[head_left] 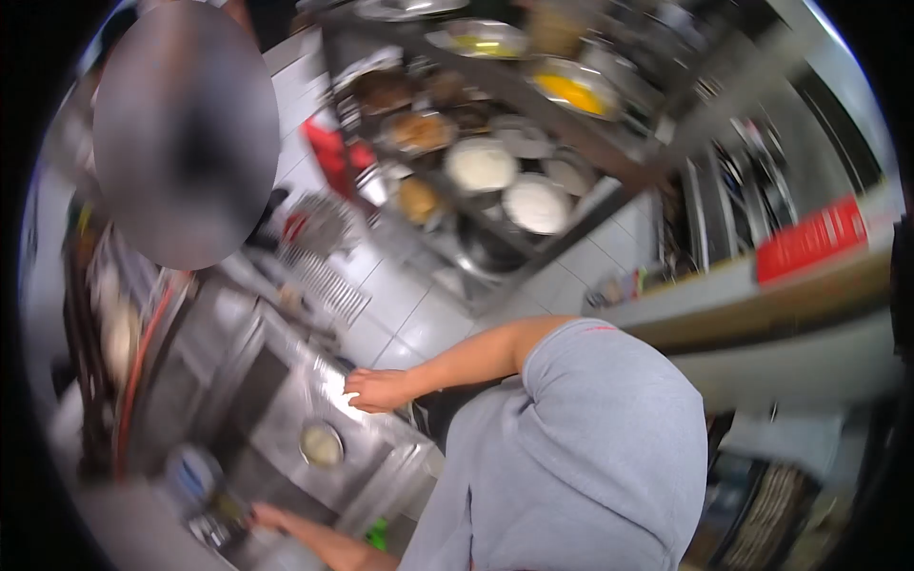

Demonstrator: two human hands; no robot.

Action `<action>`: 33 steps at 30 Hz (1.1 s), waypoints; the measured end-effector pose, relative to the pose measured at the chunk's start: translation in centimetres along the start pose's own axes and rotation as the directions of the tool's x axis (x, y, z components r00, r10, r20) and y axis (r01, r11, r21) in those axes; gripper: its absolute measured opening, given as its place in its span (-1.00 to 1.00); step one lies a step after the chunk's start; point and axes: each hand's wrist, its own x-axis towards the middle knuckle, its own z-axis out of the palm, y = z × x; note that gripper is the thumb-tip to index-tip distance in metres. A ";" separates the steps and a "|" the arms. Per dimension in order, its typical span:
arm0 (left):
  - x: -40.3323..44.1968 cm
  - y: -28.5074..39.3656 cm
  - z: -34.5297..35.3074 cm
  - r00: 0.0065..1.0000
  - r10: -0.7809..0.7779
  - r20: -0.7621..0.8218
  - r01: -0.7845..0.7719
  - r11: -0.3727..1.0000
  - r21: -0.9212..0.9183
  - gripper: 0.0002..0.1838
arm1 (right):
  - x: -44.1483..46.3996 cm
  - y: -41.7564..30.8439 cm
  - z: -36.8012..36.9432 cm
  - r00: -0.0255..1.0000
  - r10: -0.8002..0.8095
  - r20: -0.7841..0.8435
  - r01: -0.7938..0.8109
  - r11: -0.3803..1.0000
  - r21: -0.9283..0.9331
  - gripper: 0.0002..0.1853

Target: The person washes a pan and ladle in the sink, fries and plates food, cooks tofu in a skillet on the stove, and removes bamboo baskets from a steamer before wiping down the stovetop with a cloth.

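Both my arms reach left from my grey shirt to a stainless steel sink unit [286,400]. My right hand [379,390] is at its near metal edge, fingers curled; a bright patch by the fingertips hides whether anything is in them. Lower down, my left hand [270,517] stretches towards a blurred shiny metal item [217,529], and its fingers are too smeared to read. A round metal-rimmed piece [322,444] with a pale yellowish inside sits between my hands on the steel surface; bowl or drain, I cannot tell. Beside the left hand is a pale bluish round container [193,473].
A metal rack [571,143] holds several bowls, some with white or yellow contents. A person [181,143] stands at upper left. An orange hose [143,371] runs along the far side. A red sign [812,240] is on the right counter. White tiles [409,314] cover the floor.
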 end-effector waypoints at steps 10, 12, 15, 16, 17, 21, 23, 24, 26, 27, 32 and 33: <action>-18.6 8.5 9.2 0.756 0.601 0.260 -0.655 0.701 0.283 -0.74 | -39.7 5.7 -15.3 0.346 0.925 0.154 -0.902 0.374 -0.217 -0.72; -23.7 9.3 10.5 0.702 0.649 0.294 -0.712 0.644 0.279 -0.73 | -50.7 7.7 -13.3 0.318 0.916 -0.247 -0.948 0.302 -0.099 -0.70; -32.9 9.0 12.4 0.620 0.662 0.421 -0.782 0.564 0.265 -0.73 | -64.1 7.8 -16.6 -0.219 0.975 0.027 -0.976 -0.219 0.008 -0.65; -36.1 8.5 13.0 0.573 0.650 0.500 -0.813 0.526 0.249 -0.73 | -68.8 8.2 -16.1 -0.283 0.956 0.074 -0.959 -0.284 0.005 -0.64; -39.4 7.7 14.0 0.498 0.624 0.603 -0.852 0.483 0.204 -0.73 | -69.7 5.8 -20.1 -0.381 0.912 0.151 -0.919 -0.392 0.045 -0.67; -53.3 0.9 22.0 -0.052 0.115 0.992 -0.876 0.471 -0.101 -0.73 | -78.9 5.1 -27.8 -0.491 0.871 0.012 -0.871 -0.491 0.013 -0.69; -61.8 -1.2 26.7 -0.276 -0.051 0.960 -0.752 0.634 -0.182 -0.66 | -81.8 5.2 -30.4 -0.523 0.828 -0.204 -0.845 -0.472 0.251 -0.65; -67.4 -0.6 29.0 -0.279 -0.090 0.956 -0.808 0.561 -0.183 -0.68 | -82.4 5.4 -31.7 -0.537 0.797 -0.278 -0.824 -0.424 0.376 -0.64; -77.2 -1.3 35.4 -0.406 -0.173 0.897 -0.727 0.656 -0.203 -0.71 | -83.1 6.8 -34.0 -0.582 0.726 -0.366 -0.767 -0.341 0.544 -0.63; -82.6 0.2 37.6 -0.476 -0.152 0.866 -0.722 0.630 -0.286 -0.72 | -83.5 7.5 -34.7 -0.609 0.698 -0.376 -0.734 -0.316 0.602 -0.63; -105.8 1.2 53.2 -0.748 -0.198 0.633 -0.642 0.460 -0.614 -0.61 | -84.3 8.5 -38.2 -0.666 0.576 -0.474 -0.691 -0.237 0.683 -0.66; -109.6 0.4 56.2 -0.662 -0.304 0.685 -0.728 0.478 -0.491 -0.62 | -84.7 8.6 -38.8 -0.675 0.498 -0.545 -0.702 -0.204 0.682 -0.68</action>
